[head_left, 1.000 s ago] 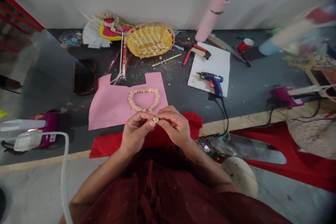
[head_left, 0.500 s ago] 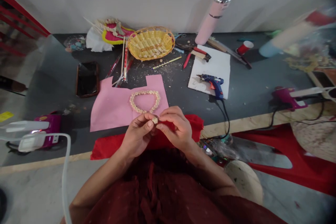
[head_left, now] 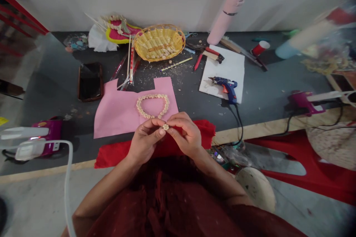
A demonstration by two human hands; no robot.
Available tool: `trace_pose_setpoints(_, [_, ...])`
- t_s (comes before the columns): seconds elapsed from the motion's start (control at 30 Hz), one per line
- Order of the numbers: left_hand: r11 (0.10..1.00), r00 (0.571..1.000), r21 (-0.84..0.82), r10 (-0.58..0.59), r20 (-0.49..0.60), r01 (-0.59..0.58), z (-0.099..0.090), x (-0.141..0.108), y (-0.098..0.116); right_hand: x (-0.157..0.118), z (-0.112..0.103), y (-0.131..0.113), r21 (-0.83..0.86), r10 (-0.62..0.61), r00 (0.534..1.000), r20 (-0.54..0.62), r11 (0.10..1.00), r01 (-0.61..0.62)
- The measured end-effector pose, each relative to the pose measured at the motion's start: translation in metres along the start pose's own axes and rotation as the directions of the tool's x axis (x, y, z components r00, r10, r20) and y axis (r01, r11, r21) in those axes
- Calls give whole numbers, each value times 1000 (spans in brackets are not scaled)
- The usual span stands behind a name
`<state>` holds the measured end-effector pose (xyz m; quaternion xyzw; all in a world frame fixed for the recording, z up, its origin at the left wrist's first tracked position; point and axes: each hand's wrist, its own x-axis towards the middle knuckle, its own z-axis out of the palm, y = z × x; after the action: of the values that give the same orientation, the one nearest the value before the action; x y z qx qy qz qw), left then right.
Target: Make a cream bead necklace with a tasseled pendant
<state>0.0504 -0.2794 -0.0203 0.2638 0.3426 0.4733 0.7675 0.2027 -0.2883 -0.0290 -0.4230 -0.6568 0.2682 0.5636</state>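
A small cream-coloured flower is pinched between the fingertips of my left hand and my right hand. Both hands are closed and meet just above the near edge of the table. Right beyond them, a ring of small cream flowers lies on a pink sheet, its near end close to my fingers. Red cloth lies under and beside my wrists.
A yellow wicker basket with small pale pieces stands at the back. A blue glue gun rests on a white board, its cord hanging over the edge. A phone lies left; a pink bottle stands by the wall.
My right fingertips have closed in on the small flower, which now sits between both hands with its petals facing up. The flower ring and the tools stay where they were.
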Motion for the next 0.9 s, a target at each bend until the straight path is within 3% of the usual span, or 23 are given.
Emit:
trace_pose_setpoints(0.27, [997, 997, -34, -69, -37, 68, -3, 0, 1, 1, 0, 5, -19, -37, 999, 10, 999, 37])
trace_pose_setpoints(0.57, [995, 997, -59, -80, -15, 79, -3, 0, 2, 10, 0, 4, -214, -265, 964, -5, 942, 257])
trace_pose_setpoints(0.9, [995, 995, -4, -95, -25, 95, -1, -1, 3, 2, 1, 4, -203, -199, 980, -12, 960, 192])
